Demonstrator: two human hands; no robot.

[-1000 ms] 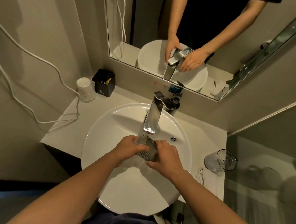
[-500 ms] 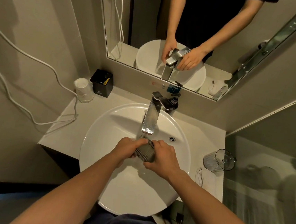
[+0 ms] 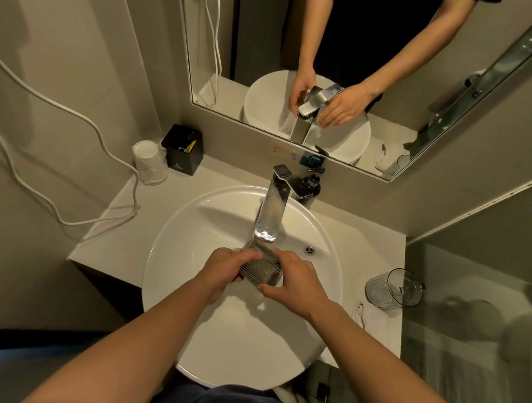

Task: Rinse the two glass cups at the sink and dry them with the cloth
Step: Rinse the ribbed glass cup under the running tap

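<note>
ribbed glass cup (image 3: 260, 267) held under the tap (image 3: 270, 214), clasped from both sides.

the cup is gripped between the left hand (image 3: 225, 270) and the right hand (image 3: 296, 282), just below the tap's spout and over the sink (image 3: 190, 226); its long axis is laid roughly along the tap's line, one end towards the spout, though which end is the mouth cannot be told. both hands are equally near. the second glass cup (image 3: 392, 288) is lying on its side on the counter well to the right of the tap, with the white cloth (image 3: 373, 322) beside it, so the right hand is judged the nearer for reaching either.
</note>
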